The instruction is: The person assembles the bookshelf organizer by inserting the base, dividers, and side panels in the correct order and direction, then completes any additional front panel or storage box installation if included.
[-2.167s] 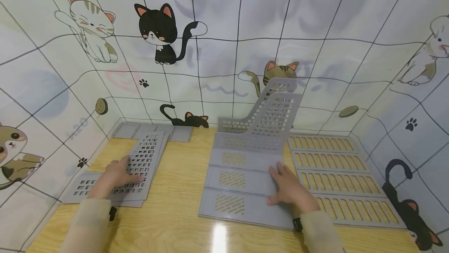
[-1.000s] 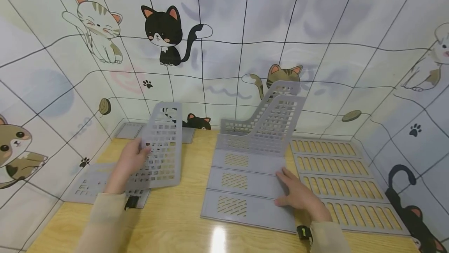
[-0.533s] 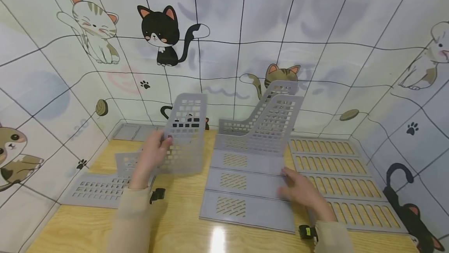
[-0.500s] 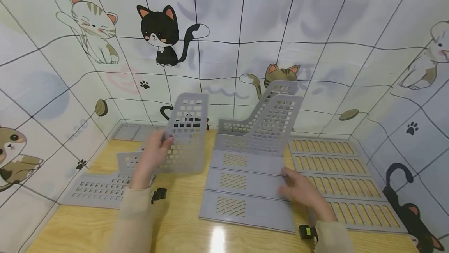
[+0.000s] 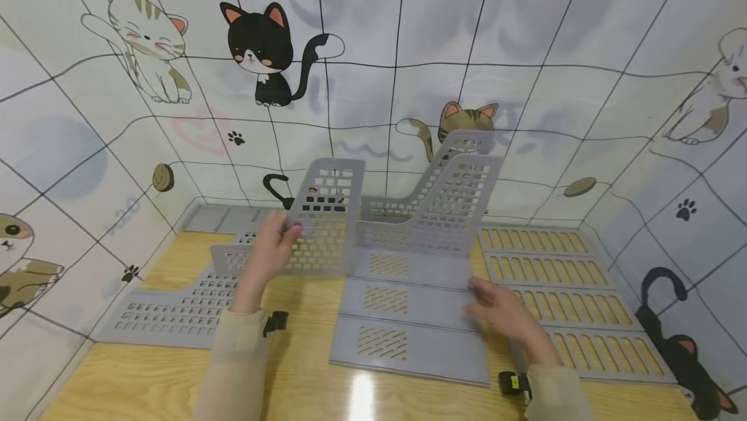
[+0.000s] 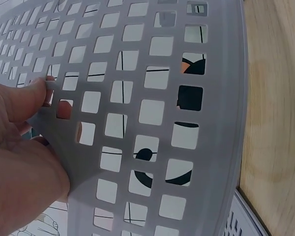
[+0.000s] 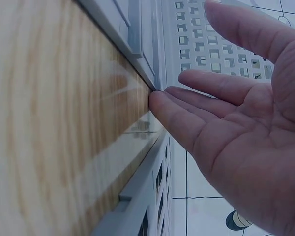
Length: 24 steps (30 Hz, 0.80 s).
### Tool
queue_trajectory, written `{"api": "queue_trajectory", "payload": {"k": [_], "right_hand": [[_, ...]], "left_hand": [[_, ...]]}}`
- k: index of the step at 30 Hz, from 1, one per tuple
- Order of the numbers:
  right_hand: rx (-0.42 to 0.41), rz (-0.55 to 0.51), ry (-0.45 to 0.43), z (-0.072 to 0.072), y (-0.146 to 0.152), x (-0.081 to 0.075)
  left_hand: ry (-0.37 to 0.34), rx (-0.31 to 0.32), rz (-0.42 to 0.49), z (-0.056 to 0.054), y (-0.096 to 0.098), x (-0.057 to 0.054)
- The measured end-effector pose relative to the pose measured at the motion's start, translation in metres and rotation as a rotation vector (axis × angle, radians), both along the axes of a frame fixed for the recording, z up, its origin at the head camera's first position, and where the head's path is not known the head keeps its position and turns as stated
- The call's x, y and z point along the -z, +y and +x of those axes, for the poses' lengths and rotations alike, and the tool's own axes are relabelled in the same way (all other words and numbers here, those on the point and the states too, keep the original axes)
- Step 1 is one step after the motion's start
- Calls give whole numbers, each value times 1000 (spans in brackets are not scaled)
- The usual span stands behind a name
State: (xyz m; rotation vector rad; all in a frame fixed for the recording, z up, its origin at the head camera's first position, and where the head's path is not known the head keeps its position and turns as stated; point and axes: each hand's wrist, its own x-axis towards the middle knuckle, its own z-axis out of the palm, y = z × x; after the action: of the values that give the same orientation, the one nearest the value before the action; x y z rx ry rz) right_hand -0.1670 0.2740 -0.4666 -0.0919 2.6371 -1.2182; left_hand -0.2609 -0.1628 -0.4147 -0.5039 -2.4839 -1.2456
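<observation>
My left hand (image 5: 270,252) pinches the edge of a grey perforated L-shaped side panel (image 5: 324,226), held upright. In the left wrist view, the thumb lies on the near face of this panel (image 6: 216,118), with fingertips showing through its holes. Its right end is close to the left edge of a grey base (image 5: 434,307) with slanted slots; contact cannot be told. Two matching perforated panels (image 5: 449,207) stand upright at the base's rear. My right hand (image 5: 508,317) is beside the base's right edge, fingers extended and holding nothing; the right wrist view shows the fingertips (image 7: 160,101) close to a grey edge.
Another perforated panel (image 5: 169,317) lies flat at the left. Small grey plates (image 5: 213,218) lie at the back left. A grey frame with several rows of long slots (image 5: 574,301) lies at the right. A cat-print tiled backdrop (image 5: 362,25) encloses the wooden table (image 5: 303,369).
My left hand has lifted the perforated panel from the pile at the left, raised it upright and carried it right to the base. My right hand has shifted from the base's surface to its right edge.
</observation>
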Motion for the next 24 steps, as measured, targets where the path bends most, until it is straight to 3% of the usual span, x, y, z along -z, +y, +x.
{"api": "queue_trajectory", "payload": {"k": [4, 13, 18, 24], "right_hand": [[-5, -6, -2, 0, 1, -1], [-4, -14, 14, 0, 1, 1], [-11, 3, 35, 0, 0, 2], [-14, 10, 42, 0, -1, 2]], "left_hand": [[20, 14, 1, -1, 0, 2], [-28, 14, -9, -6, -1, 11], [-19, 28, -15, -8, -3, 15], [-10, 43, 36, -10, -10, 22]]}}
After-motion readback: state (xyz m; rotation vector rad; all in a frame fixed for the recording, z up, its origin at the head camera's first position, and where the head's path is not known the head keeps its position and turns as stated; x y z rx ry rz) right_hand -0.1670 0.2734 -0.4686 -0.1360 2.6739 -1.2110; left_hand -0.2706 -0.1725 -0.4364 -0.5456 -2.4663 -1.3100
